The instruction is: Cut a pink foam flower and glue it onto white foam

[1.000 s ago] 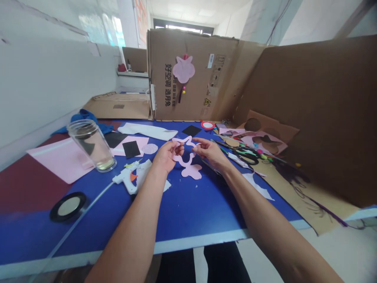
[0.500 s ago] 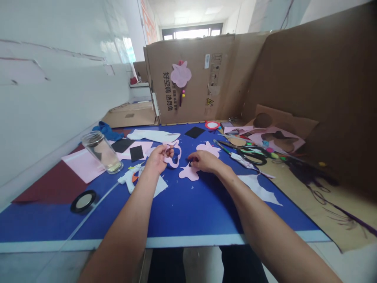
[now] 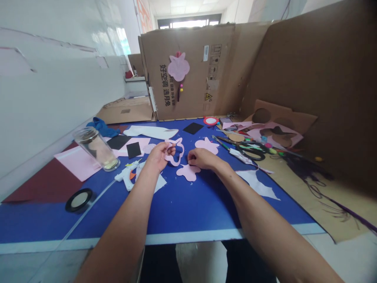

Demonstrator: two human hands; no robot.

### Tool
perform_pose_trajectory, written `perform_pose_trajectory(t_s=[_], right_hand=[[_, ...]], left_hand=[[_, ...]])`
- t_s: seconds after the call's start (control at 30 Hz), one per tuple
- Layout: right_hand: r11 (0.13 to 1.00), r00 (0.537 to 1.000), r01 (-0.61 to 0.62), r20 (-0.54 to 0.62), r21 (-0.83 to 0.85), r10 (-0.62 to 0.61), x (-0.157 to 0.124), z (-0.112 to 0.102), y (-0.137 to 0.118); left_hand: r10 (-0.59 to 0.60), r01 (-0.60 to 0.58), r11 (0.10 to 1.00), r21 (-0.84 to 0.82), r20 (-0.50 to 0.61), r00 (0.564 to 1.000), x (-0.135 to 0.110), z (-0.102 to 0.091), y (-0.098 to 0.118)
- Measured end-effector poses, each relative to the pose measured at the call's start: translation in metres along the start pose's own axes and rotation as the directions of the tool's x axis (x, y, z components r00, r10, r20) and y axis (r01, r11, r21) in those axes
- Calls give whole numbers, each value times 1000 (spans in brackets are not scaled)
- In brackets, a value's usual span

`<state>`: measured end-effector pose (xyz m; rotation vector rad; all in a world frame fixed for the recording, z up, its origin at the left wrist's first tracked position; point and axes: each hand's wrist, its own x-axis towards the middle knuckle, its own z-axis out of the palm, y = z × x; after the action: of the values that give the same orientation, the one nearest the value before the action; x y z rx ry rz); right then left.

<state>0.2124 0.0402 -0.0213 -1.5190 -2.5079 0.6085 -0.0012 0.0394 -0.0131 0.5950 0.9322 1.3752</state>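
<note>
Left hand (image 3: 159, 155) is closed on a pink outline (image 3: 176, 154), held just above the desk (image 3: 188, 212) at mid-scene. Right hand (image 3: 202, 158) is curled narrow, fingertips on a pink flower piece (image 3: 188, 173) lying flat just near of the outline; whether it pinches the edge cannot be told.

Judgement: hold the thin outline lightly so it does not tear, and keep the flat piece pinned.

Count:
- outlines: one
- flower pieces on the desk: two, including the second flower piece (image 3: 207, 144) farther back
- glass jar (image 3: 96, 147): one, left
- glue gun (image 3: 127, 177): one
- scissors (image 3: 250, 151): one pair, right
</note>
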Motion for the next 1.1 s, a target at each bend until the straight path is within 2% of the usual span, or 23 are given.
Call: perform_pose_trajectory(t_s=[0.4, 0.6, 0.7, 0.83, 1.0, 1.1], right_hand=[[998, 996, 3, -91, 57, 2, -6, -8, 8], [989, 996, -6, -89, 145, 19, -6, -1, 7], [971, 982, -31, -173, 238, 74, -5, 0, 7], [896, 940, -13, -300, 443, 162, -3, -4, 6], [721, 960, 102, -259, 685, 110, -4, -6, -2], [645, 959, 127, -260, 754, 115, -4, -4, -5]], left_hand=[[0, -1, 999, 33, 11, 1000, 0, 2, -4], [-8, 8, 1000, -29, 5, 1000, -2, 3, -1], [-29, 30, 996, -81, 15, 999, -5, 2, 4], [-73, 81, 984, -157, 60, 996, -13, 4, 11], [-106, 121, 982, -146, 106, 989, -21, 10, 13], [-67, 74, 994, -76, 97, 993, -20, 10, 11]])
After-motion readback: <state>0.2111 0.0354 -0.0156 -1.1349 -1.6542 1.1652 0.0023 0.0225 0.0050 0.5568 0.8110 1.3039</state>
